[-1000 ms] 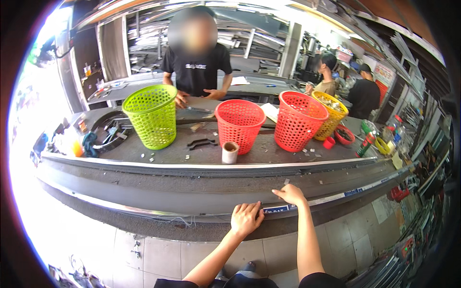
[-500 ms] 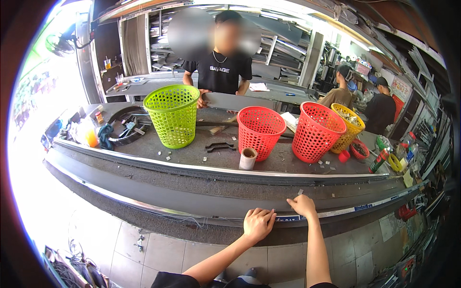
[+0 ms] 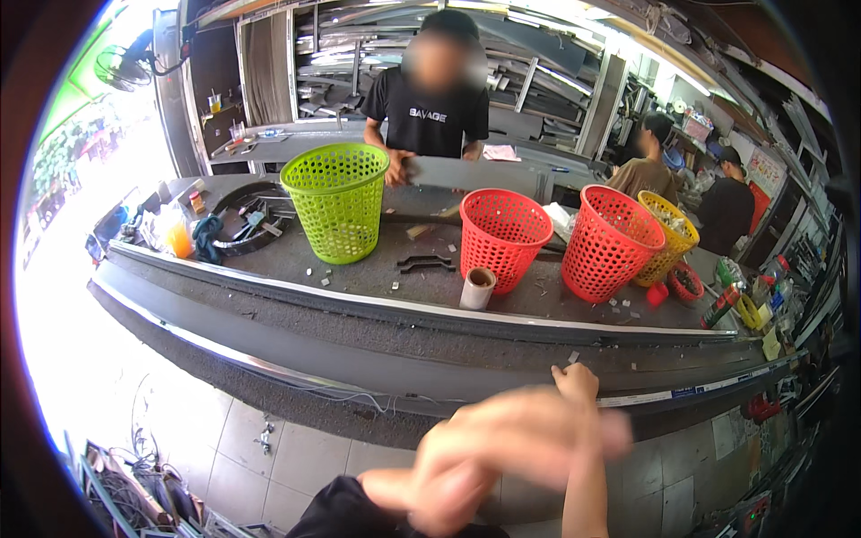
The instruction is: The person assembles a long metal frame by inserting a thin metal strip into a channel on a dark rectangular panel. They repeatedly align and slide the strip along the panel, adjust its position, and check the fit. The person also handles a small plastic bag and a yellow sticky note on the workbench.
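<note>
- At the left of the frame, a black ring-shaped tray (image 3: pixel 260 246) is holding small metal parts.
- Right of it, a tall green perforated plastic basket (image 3: pixel 339 206) is standing upright on the bench.
- Across the lower middle, a long flat grey profile (image 3: pixel 359 366) is lying along the front of the bench, running from the left side toward the right.
- At upper centre, a person in a black T-shirt (image 3: pixel 430 117) is standing behind the bench.
- At centre, a red perforated plastic basket (image 3: pixel 505 235) is standing behind a short whitish roll (image 3: pixel 478 291).
- At lower centre, the left hand (image 3: pixel 511 439) is blurring in front of the right forearm; whether its fingers are gripping anything, I cannot tell.
- Just right of that, the right hand (image 3: pixel 577 384) is curling its fingers at the grey profile; whether it is pinching it, I cannot tell.
- Farther right, a second red perforated basket (image 3: pixel 610 251) is standing before a yellow perforated basket (image 3: pixel 665 255).
</note>
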{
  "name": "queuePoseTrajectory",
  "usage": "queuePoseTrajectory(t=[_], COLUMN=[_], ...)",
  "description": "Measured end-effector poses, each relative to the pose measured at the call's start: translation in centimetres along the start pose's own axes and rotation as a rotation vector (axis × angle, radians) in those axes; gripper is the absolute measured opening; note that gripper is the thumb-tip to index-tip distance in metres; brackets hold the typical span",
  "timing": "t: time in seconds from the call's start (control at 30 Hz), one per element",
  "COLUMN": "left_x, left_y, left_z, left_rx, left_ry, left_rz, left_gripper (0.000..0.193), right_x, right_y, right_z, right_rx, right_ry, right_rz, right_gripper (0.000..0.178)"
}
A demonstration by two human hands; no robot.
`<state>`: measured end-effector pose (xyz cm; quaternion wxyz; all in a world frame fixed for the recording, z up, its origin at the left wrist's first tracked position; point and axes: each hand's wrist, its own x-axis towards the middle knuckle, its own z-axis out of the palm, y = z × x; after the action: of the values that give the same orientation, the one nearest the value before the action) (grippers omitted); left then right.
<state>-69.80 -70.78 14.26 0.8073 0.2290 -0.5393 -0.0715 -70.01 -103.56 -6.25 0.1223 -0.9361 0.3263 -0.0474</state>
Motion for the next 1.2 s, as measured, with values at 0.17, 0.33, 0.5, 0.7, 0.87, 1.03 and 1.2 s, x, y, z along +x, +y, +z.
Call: queuePoseTrajectory(t=[0.17, 0.33, 0.5, 0.7, 0.87, 1.03, 1.2], left_x=[2.2, 0.6, 0.0, 0.5, -1.8, -2.0, -1.5], left_y=[3.1, 3.6, 3.7, 2.5, 5.7, 5.5, 3.2], left_z=[6.9, 9.1, 9.8, 10.4, 9.3, 8.8, 10.5], left_rx=[-0.499, -0.593, -0.694, -0.787, -0.796, -0.841, -0.907], left_ry=[0.124, 0.355, 0.414, 0.369, 0.33, 0.187, 0.185], left_rz=[0.285, 0.231, 0.217, 0.383, -0.004, -0.006, 0.25], left_gripper=[0.065, 0.069, 0.069, 0.066, 0.061, 0.06, 0.059], right_x=[0.0, 0.0, 0.3, 0.4, 0.2, -0.1, -0.2], right_y=[0.2, 0.2, 0.4, 0.8, 0.8, 0.4, 0.3], right_z=[0.1, 0.1, 0.3, 0.8, 0.8, 0.3, 0.2], right_rx=[0.012, 0.011, 0.021, 0.018, 0.03, 0.031, 0.036], right_ry=[0.021, 0.021, -0.015, 0.031, 0.021, -0.001, 0.019], right_rz=[-0.029, -0.034, -0.001, -0.045, -0.017, -0.019, -0.02], right_gripper=[0.05, 0.051, 0.052, 0.052, 0.052, 0.05, 0.05])
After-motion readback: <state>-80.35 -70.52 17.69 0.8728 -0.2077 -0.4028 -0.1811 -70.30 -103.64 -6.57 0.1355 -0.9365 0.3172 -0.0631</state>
